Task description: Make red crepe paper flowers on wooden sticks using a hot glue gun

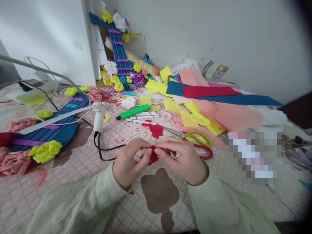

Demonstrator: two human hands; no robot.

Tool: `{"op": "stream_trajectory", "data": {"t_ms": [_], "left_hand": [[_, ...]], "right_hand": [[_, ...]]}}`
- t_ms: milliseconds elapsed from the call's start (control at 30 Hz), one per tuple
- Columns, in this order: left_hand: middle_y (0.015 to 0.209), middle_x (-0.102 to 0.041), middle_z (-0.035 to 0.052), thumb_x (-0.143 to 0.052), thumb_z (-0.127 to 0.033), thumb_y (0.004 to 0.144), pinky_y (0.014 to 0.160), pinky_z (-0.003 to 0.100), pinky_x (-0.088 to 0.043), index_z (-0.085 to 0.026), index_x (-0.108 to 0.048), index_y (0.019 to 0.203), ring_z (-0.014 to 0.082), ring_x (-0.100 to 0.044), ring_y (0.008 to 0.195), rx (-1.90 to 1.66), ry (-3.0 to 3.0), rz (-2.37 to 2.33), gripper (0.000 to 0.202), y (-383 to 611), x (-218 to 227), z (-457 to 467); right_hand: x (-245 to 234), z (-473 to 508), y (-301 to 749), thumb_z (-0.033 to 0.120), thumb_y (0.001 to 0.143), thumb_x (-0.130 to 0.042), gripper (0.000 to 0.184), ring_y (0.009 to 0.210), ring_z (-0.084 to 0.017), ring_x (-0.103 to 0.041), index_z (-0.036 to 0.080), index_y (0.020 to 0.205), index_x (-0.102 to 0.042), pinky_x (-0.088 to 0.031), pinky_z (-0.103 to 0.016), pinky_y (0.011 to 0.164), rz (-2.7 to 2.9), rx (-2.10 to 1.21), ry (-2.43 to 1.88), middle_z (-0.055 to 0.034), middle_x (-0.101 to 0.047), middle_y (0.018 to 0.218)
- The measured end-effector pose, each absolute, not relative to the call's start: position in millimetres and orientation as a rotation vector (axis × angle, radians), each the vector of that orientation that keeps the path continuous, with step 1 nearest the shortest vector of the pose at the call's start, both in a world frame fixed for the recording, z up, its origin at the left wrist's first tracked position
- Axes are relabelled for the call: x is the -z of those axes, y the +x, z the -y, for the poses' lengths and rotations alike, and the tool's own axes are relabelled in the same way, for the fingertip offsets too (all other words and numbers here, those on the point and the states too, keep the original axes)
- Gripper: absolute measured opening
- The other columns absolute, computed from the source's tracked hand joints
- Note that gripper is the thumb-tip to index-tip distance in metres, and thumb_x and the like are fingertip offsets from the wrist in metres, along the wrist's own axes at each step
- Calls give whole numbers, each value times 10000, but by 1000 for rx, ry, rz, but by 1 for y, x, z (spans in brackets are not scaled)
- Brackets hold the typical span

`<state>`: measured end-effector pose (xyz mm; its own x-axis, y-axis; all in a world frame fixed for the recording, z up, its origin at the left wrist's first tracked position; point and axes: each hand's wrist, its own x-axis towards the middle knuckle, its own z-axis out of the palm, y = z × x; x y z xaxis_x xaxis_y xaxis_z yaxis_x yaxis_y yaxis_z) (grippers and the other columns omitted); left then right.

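Observation:
Between my hands is a small piece of red crepe paper [153, 158], pinched at its upper edge. My left hand [130, 159] closes thumb and fingers on its left side, where a short bit of thin wooden stick [145, 149] shows. From the other side my right hand [185, 159] also pinches the paper, thumb and fingertips nearly touching those of the left. The fingers cover much of the stick. Just beyond the hands lie red paper scraps [156, 130], yellow-handled scissors [206, 138] and a red scissor handle [208, 152].
A white glue gun [98, 120] with a black cord stands at left. Blue paper guitars with flowers lie at left [67, 131] and lean behind [119, 48]. A green cutter [134, 112], a tape roll [166, 116] and crepe strips [219, 112] spread across the table [117, 208].

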<state>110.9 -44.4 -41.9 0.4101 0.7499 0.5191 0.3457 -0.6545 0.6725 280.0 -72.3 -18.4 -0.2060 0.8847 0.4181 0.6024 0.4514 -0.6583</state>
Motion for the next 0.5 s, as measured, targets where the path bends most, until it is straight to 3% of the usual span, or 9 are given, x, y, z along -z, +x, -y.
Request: {"op": "stream_trajectory", "data": {"t_ms": [500], "left_hand": [[734,-643,47,-539,-181,777,633,288,-492,-154,-589,796,155,-601,671,-1046,2076,-961,60,112,38,46]], "right_hand": [[21,73,275,179,775,-590,113,606,-123,-583,162,691,-664,-471,-245,575,1854,-252,-1260,-30,-642,664]]}}
